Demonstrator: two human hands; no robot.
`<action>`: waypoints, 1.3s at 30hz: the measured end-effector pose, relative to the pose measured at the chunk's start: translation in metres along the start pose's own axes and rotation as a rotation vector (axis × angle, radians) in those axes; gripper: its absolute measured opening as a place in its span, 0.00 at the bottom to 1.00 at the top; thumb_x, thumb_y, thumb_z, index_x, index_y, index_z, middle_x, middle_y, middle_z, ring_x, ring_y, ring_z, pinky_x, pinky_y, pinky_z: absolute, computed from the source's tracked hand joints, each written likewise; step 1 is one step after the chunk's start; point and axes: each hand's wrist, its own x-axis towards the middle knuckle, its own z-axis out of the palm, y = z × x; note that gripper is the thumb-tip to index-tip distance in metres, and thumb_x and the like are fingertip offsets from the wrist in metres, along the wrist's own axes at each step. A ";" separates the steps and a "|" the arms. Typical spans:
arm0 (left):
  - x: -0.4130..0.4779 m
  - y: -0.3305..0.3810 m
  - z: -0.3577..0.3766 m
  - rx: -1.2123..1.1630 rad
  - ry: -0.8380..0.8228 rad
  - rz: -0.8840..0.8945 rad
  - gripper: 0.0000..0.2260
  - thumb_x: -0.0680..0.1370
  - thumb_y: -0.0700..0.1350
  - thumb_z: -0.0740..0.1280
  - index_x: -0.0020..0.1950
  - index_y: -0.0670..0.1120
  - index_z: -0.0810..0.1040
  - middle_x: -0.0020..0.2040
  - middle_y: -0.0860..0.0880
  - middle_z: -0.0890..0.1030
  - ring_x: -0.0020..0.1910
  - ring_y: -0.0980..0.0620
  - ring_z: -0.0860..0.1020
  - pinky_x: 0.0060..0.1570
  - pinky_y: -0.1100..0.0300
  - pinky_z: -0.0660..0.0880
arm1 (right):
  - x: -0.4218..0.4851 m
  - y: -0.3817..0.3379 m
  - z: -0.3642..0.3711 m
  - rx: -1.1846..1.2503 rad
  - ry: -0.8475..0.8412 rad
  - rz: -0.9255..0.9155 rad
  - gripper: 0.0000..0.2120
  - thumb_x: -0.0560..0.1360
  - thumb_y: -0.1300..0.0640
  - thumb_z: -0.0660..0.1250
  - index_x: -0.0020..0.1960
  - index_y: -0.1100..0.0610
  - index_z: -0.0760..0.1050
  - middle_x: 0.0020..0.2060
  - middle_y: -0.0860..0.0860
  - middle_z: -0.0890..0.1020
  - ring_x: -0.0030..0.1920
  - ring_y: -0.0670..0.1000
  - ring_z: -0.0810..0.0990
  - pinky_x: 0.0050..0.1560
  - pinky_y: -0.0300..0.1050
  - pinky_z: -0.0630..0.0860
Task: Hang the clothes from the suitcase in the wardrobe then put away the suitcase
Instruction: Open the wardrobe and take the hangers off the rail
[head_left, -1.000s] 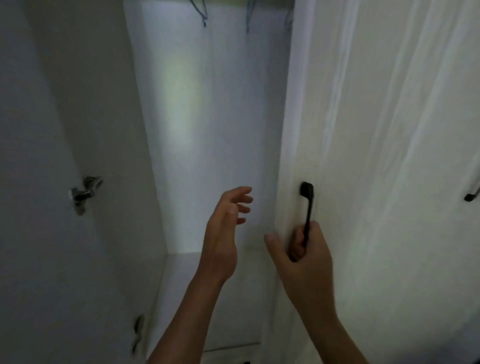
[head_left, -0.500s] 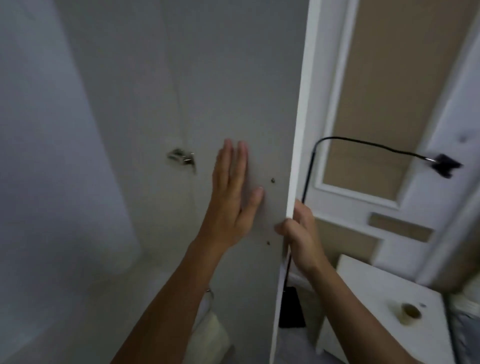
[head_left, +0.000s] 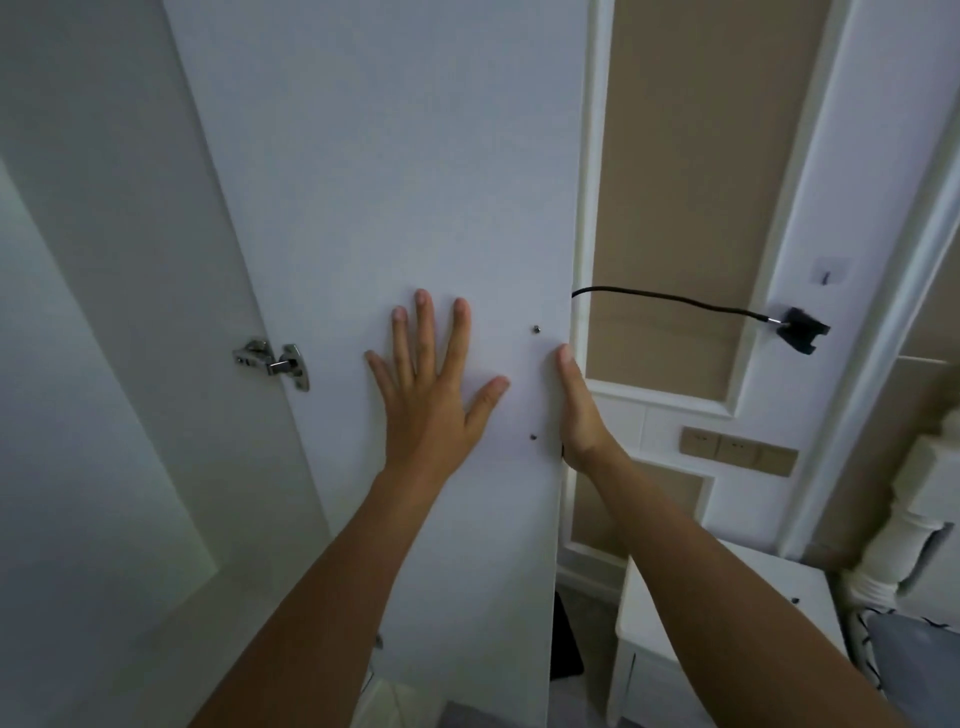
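Note:
The white wardrobe door (head_left: 389, 156) stands swung wide, its inner face toward me. My left hand (head_left: 431, 395) presses flat on that face with fingers spread. My right hand (head_left: 576, 410) holds the door's free edge, thumb on the inner side and fingers hidden behind the panel. A metal hinge (head_left: 272, 361) joins the door to the wardrobe side wall (head_left: 130, 260). Neither the suitcase nor any clothes are in view.
Behind the door is a beige panelled wall with a black cable (head_left: 675, 300) running to a clip, and wall sockets (head_left: 737, 451). A white bedside cabinet (head_left: 701, 597) stands low on the right. The wardrobe's pale interior (head_left: 62, 467) lies to the left.
The door has swung further outward. My left hand went from hanging in the air to pressing on the door's inner face. My right hand left the black handle for the door's edge.

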 end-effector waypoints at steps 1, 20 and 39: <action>0.003 0.000 0.002 0.031 -0.004 -0.013 0.39 0.81 0.69 0.53 0.84 0.52 0.42 0.84 0.43 0.39 0.82 0.39 0.40 0.73 0.25 0.53 | 0.006 0.001 -0.001 0.010 -0.011 0.009 0.25 0.81 0.39 0.50 0.70 0.51 0.72 0.66 0.50 0.81 0.68 0.51 0.78 0.63 0.43 0.77; -0.006 0.015 -0.013 -0.112 0.053 -0.041 0.38 0.81 0.62 0.64 0.84 0.55 0.46 0.85 0.49 0.43 0.83 0.47 0.43 0.77 0.40 0.60 | 0.021 -0.007 -0.027 0.000 0.015 -0.267 0.19 0.77 0.53 0.64 0.67 0.56 0.69 0.57 0.61 0.78 0.56 0.50 0.80 0.56 0.48 0.75; -0.037 -0.139 -0.282 -0.427 0.297 -0.496 0.15 0.81 0.43 0.69 0.67 0.52 0.77 0.62 0.51 0.81 0.59 0.57 0.80 0.55 0.70 0.74 | 0.053 -0.091 0.215 0.208 -0.429 -0.141 0.25 0.73 0.52 0.63 0.69 0.55 0.75 0.61 0.55 0.83 0.60 0.55 0.83 0.63 0.61 0.78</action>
